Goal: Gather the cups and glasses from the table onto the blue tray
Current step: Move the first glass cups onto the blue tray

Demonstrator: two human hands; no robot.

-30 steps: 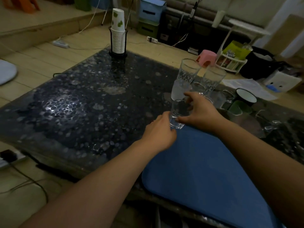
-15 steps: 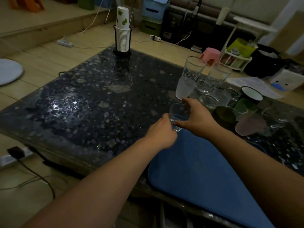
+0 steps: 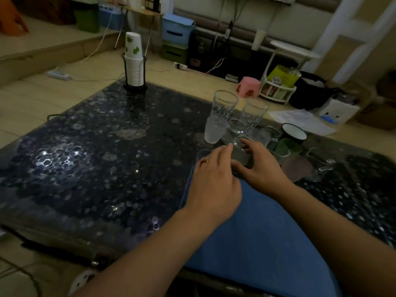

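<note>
The room is dim, with a soft greyish cast and muted colours. A patch of glare glints off the glossy pebbled surface (image 3: 64, 159) at the left, and small highlights speckle its right edge. Shadows are weak and diffuse. The wide lens bows the edges, bending the floor lines. Fine detail is soft, and the clear glasses (image 3: 225, 103) look smeared.
</note>
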